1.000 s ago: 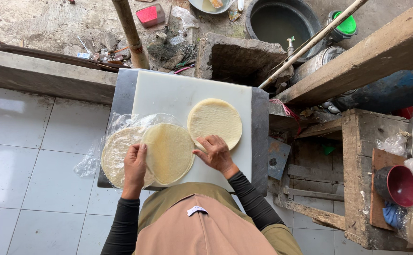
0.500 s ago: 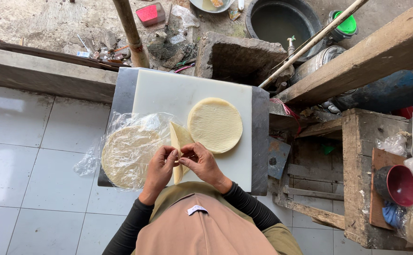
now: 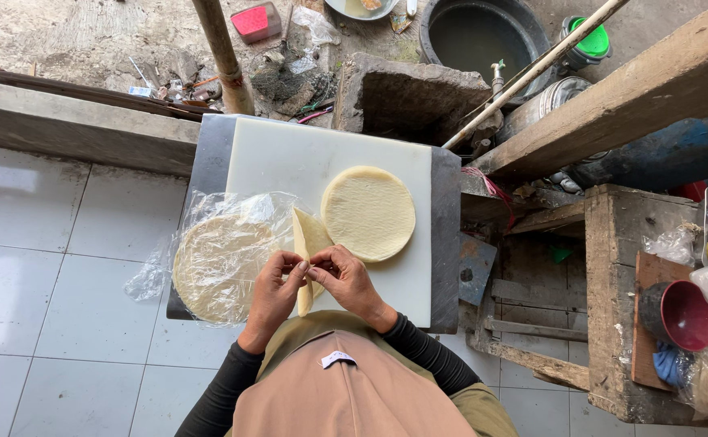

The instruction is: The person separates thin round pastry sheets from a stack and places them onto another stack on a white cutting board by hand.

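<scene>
Folded wrapper sheet (image 3: pixel 309 247) held on edge over the white board (image 3: pixel 289 158), at 9 o'clock of the flat round (image 3: pixel 368 213). Left hand (image 3: pixel 271 295) and right hand (image 3: pixel 346 279) both pinch its lower edge with fingertips. Judged thin, light, limp, tear-prone; grip at the rim, 2 points. Bagged stack (image 3: pixel 220 263) at 9 o'clock.

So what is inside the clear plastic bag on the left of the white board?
Inside the clear plastic bag lies a stack of round pale wrappers, seen through the film. How many are stacked cannot be told; the left hand covers its near right edge.
</scene>
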